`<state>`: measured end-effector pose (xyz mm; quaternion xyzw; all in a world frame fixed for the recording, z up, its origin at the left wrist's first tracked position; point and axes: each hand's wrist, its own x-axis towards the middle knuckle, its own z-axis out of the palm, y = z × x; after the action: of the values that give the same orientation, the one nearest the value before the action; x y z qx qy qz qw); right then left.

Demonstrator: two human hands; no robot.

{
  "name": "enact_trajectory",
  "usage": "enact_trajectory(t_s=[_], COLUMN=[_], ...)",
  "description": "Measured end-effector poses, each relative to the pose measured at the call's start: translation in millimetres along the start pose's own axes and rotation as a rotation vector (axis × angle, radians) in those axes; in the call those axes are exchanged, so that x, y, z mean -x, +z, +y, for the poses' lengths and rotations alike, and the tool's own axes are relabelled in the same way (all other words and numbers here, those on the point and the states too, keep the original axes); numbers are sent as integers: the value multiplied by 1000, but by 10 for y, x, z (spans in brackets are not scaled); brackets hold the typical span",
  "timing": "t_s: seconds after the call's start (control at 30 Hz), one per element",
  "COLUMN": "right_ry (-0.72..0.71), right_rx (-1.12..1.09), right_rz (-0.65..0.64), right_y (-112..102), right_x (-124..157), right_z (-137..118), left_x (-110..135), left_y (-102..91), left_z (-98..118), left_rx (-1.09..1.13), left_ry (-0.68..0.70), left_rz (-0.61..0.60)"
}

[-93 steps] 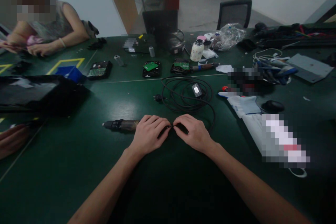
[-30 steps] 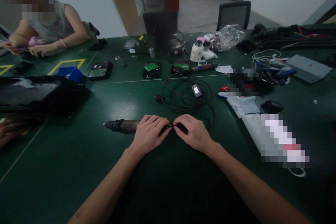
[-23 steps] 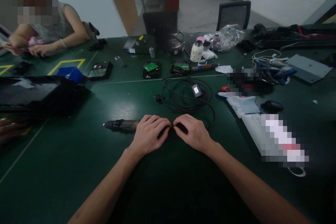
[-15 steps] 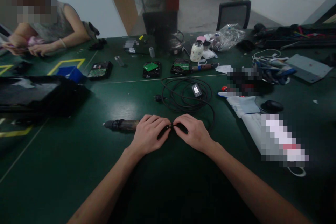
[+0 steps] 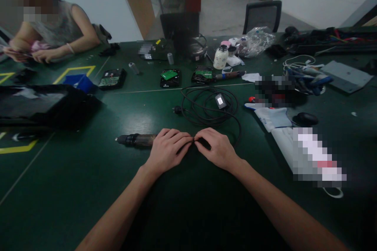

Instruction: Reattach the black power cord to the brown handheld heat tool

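My left hand (image 5: 168, 150) is wrapped over the rear end of a dark electric screwdriver (image 5: 136, 140) that lies on the green table (image 5: 88, 188), its tip pointing left. My right hand (image 5: 216, 148) is closed in a pinch on the black cable's plug end, right where the screwdriver's rear meets it; the join is mostly hidden by my fingers. The black cable (image 5: 210, 108) runs from my right hand into a loose coil with a small adapter block (image 5: 220, 100) just beyond my hands.
Three hard drives (image 5: 170, 77) lie in a row farther back, with a second screwdriver (image 5: 229, 75), a white bottle (image 5: 221, 57) and a plastic bag (image 5: 257, 40). A white glove (image 5: 272, 117) and a mouse (image 5: 305, 118) lie to the right. A black case (image 5: 41, 104) stands left. Another person's arm (image 5: 59, 49) rests at the far left.
My hands stay nearly still at the cable joint, with only small finger shifts. A hand at the left edge of the table has withdrawn out of view.
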<state>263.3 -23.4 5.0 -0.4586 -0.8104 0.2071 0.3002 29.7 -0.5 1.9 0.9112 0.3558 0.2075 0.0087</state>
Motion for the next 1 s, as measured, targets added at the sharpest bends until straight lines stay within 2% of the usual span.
enact_trajectory(t_s=[1.0], right_ry=[1], right_rx=[-8], right_rz=[-5], right_y=[-7], right_x=[-5], right_z=[1], left_x=[-3], left_y=[10], left_z=[-7], left_rx=[-5], left_ry=[-16], left_rz=[5])
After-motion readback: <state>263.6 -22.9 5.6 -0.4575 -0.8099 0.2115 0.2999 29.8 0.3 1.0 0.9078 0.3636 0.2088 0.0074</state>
